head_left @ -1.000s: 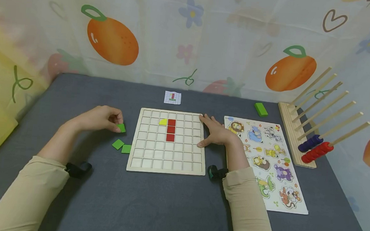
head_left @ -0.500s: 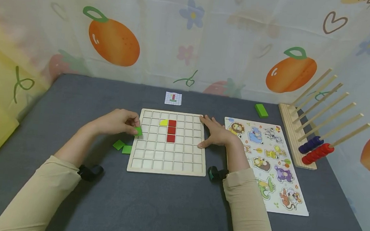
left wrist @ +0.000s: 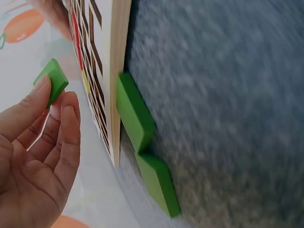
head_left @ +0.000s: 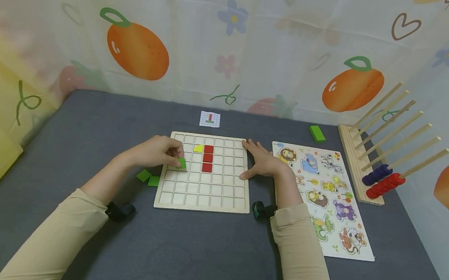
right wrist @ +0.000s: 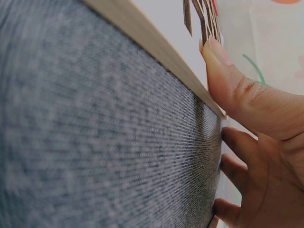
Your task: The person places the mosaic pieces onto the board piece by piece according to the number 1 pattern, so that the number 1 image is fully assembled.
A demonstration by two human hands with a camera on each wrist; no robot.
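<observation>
My left hand pinches a green square tile between thumb and fingers, over the left part of a wooden grid board. The left wrist view shows this tile held apart from the board. Three red tiles form a column in the grid, with one yellow tile left of the top one. Two more green tiles, one tilted and one straight, lie by the board's left edge. With fingers spread, my right hand rests at the board's right edge, its thumb on the rim.
A small card with a red and green grid pattern lies behind the board. To the right are an animal picture board, a green block and a wooden peg rack with blue and red rings.
My left hand has carried the green tile rightward from beside the board to above its left columns. The right hand has stayed at the board's right edge.
</observation>
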